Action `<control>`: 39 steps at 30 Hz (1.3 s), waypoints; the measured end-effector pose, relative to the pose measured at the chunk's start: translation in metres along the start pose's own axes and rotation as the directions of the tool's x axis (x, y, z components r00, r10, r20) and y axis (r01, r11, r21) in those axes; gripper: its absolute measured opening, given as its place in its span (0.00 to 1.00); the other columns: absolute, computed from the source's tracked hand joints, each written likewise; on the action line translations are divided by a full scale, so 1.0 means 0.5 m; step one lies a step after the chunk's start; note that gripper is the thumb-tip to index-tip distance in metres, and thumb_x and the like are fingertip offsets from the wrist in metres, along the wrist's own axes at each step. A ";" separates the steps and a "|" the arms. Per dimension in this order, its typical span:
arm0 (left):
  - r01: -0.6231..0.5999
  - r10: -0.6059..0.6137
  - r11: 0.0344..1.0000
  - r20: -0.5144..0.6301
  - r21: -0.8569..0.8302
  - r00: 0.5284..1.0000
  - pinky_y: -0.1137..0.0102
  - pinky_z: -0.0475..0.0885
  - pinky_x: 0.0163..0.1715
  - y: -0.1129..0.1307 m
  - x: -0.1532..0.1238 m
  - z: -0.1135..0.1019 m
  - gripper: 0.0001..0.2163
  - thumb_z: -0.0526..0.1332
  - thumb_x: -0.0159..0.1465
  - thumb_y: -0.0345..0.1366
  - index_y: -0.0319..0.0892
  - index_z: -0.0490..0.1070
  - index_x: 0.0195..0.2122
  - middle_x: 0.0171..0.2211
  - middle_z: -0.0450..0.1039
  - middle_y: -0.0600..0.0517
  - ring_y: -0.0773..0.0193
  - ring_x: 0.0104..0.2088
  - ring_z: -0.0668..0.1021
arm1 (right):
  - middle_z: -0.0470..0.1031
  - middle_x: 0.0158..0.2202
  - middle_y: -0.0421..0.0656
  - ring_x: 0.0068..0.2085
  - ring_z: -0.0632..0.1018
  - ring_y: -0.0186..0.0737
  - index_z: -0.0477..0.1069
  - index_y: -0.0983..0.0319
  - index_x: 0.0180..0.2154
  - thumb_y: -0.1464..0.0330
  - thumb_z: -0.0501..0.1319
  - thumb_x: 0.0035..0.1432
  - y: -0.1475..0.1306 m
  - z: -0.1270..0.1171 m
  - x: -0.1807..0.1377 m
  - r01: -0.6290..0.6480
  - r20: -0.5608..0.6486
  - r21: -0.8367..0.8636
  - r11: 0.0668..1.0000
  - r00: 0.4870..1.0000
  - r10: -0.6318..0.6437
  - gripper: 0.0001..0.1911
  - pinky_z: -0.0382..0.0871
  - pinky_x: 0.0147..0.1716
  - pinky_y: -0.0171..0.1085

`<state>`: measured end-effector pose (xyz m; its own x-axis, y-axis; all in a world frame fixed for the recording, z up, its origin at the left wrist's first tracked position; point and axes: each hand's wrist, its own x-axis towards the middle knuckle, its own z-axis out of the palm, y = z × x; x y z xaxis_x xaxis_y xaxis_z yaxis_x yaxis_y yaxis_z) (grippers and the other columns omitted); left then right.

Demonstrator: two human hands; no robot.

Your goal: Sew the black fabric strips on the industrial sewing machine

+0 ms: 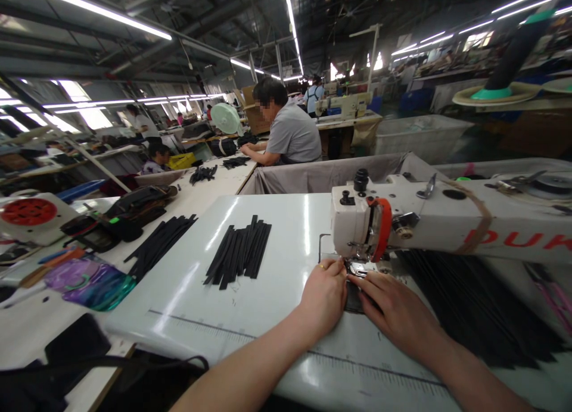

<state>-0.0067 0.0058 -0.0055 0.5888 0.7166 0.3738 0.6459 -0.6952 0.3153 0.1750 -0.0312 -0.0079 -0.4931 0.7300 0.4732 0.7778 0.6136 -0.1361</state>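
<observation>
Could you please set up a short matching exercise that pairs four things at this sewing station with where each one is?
Things:
1. left hand
2. right hand
3. bundle of black strips
4. sewing machine

Places:
A. loose on the white table, left of the hands
B. flat on a dark piece, right of the needle
C. above and behind both hands
D. at the presser foot, ring on a finger

Pairs: 1-D, 2-B, 3-A, 4-C

Both hands (324,296) (397,311) press black strip (353,296) under sewing machine (447,218).
</observation>
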 end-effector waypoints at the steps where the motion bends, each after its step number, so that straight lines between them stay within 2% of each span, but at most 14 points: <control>1: -0.003 0.003 1.000 -0.002 -0.001 1.000 0.58 0.71 0.55 0.000 -0.001 0.000 0.11 0.52 0.66 0.27 0.34 0.73 0.44 0.48 0.74 0.42 0.54 0.49 0.72 | 0.75 0.42 0.49 0.41 0.76 0.47 0.70 0.65 0.50 0.73 0.51 0.64 0.000 0.000 0.000 -0.002 -0.001 0.000 1.000 1.000 0.002 0.16 0.74 0.40 0.47; 9: -0.017 0.016 0.999 0.027 0.036 1.000 0.61 0.71 0.53 0.000 0.004 -0.001 0.12 0.51 0.68 0.28 0.33 0.73 0.44 0.44 0.75 0.42 0.54 0.46 0.73 | 0.75 0.42 0.49 0.41 0.76 0.48 0.70 0.64 0.50 0.73 0.52 0.63 -0.001 0.001 -0.001 -0.026 0.003 0.014 1.000 1.000 0.026 0.16 0.74 0.40 0.47; 17: -0.032 0.024 0.995 0.094 0.091 0.995 0.62 0.71 0.52 0.004 0.019 -0.014 0.10 0.52 0.68 0.27 0.36 0.74 0.37 0.41 0.75 0.43 0.57 0.44 0.74 | 0.74 0.42 0.49 0.41 0.76 0.48 0.69 0.64 0.51 0.73 0.51 0.64 -0.004 0.003 -0.001 -0.028 0.009 0.014 1.000 1.000 0.028 0.16 0.73 0.41 0.48; 22: -0.047 0.040 0.994 0.069 0.096 0.997 0.62 0.72 0.50 0.007 0.010 -0.012 0.09 0.53 0.67 0.26 0.35 0.74 0.38 0.41 0.75 0.43 0.56 0.44 0.74 | 0.75 0.40 0.46 0.41 0.76 0.44 0.70 0.63 0.47 0.73 0.50 0.66 -0.006 -0.011 -0.004 -0.004 -0.060 -0.033 0.999 0.998 0.002 0.13 0.71 0.42 0.42; 23: -0.050 0.045 0.995 0.058 0.082 0.997 0.62 0.72 0.50 0.006 0.008 -0.014 0.09 0.53 0.67 0.26 0.35 0.74 0.38 0.42 0.75 0.43 0.56 0.44 0.74 | 0.74 0.39 0.46 0.40 0.76 0.44 0.70 0.63 0.46 0.73 0.49 0.67 -0.003 -0.019 -0.008 -0.033 -0.098 -0.075 0.997 0.995 0.025 0.13 0.70 0.41 0.41; 25: -0.051 0.050 0.998 0.045 0.032 0.998 0.61 0.72 0.50 -0.002 0.007 -0.019 0.10 0.53 0.67 0.27 0.37 0.74 0.38 0.42 0.76 0.44 0.56 0.44 0.74 | 0.74 0.38 0.47 0.40 0.75 0.45 0.70 0.63 0.43 0.71 0.49 0.68 0.010 -0.036 -0.018 -0.171 -0.186 -0.208 0.963 0.974 0.133 0.12 0.70 0.40 0.42; 27: -0.010 0.011 1.000 0.020 -0.022 1.000 0.62 0.73 0.48 -0.015 0.016 -0.024 0.10 0.53 0.67 0.27 0.39 0.74 0.34 0.38 0.76 0.46 0.57 0.41 0.75 | 0.73 0.37 0.50 0.37 0.75 0.49 0.71 0.64 0.41 0.70 0.49 0.68 0.030 -0.050 -0.031 -0.328 -0.232 -0.363 0.872 0.938 0.257 0.12 0.70 0.36 0.44; 29: 0.057 -0.059 0.997 -0.040 -0.057 0.997 0.62 0.73 0.48 -0.032 0.037 -0.023 0.10 0.53 0.65 0.26 0.40 0.74 0.33 0.36 0.76 0.48 0.58 0.41 0.75 | 0.72 0.34 0.52 0.34 0.74 0.51 0.71 0.65 0.39 0.70 0.49 0.67 0.053 -0.058 -0.044 -0.396 -0.213 -0.479 0.783 0.918 0.333 0.13 0.70 0.31 0.45; 31: 0.071 -0.075 0.995 -0.071 -0.067 0.995 0.60 0.71 0.51 -0.049 0.062 -0.017 0.11 0.53 0.64 0.23 0.41 0.74 0.35 0.39 0.76 0.48 0.58 0.45 0.75 | 0.71 0.30 0.52 0.30 0.72 0.52 0.71 0.65 0.37 0.70 0.50 0.65 0.072 -0.058 -0.052 -0.391 -0.177 -0.531 0.752 0.919 0.353 0.12 0.69 0.27 0.45; 35: -0.030 0.031 0.999 0.048 -0.024 0.998 0.58 0.66 0.57 -0.080 0.079 -0.017 0.08 0.56 0.66 0.28 0.42 0.75 0.36 0.42 0.77 0.49 0.58 0.50 0.74 | 0.70 0.27 0.52 0.28 0.73 0.53 0.71 0.65 0.34 0.70 0.50 0.63 0.083 -0.059 -0.054 -0.356 -0.140 -0.535 0.766 0.932 0.335 0.11 0.70 0.27 0.47; 37: 0.011 -0.012 1.000 0.070 0.013 0.997 0.56 0.64 0.59 -0.100 0.059 -0.040 0.10 0.55 0.69 0.33 0.43 0.75 0.35 0.42 0.77 0.50 0.58 0.52 0.74 | 0.71 0.29 0.52 0.30 0.75 0.53 0.71 0.66 0.37 0.69 0.50 0.63 0.076 -0.064 -0.058 -0.364 -0.143 -0.493 0.790 0.930 0.340 0.12 0.72 0.30 0.48; 39: 0.120 -0.123 0.992 0.056 0.049 0.991 0.54 0.62 0.60 -0.119 0.026 -0.074 0.13 0.53 0.70 0.34 0.42 0.76 0.34 0.43 0.78 0.50 0.57 0.53 0.74 | 0.73 0.32 0.51 0.30 0.77 0.51 0.71 0.65 0.40 0.66 0.50 0.64 0.060 -0.067 -0.065 -0.367 -0.152 -0.389 0.845 0.930 0.334 0.14 0.73 0.29 0.47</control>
<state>-0.0557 0.0545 0.0130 0.5315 0.7985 0.2828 0.7348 -0.6007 0.3151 0.2274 -0.0463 0.0019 -0.1396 0.8383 0.5271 0.9898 0.1334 0.0500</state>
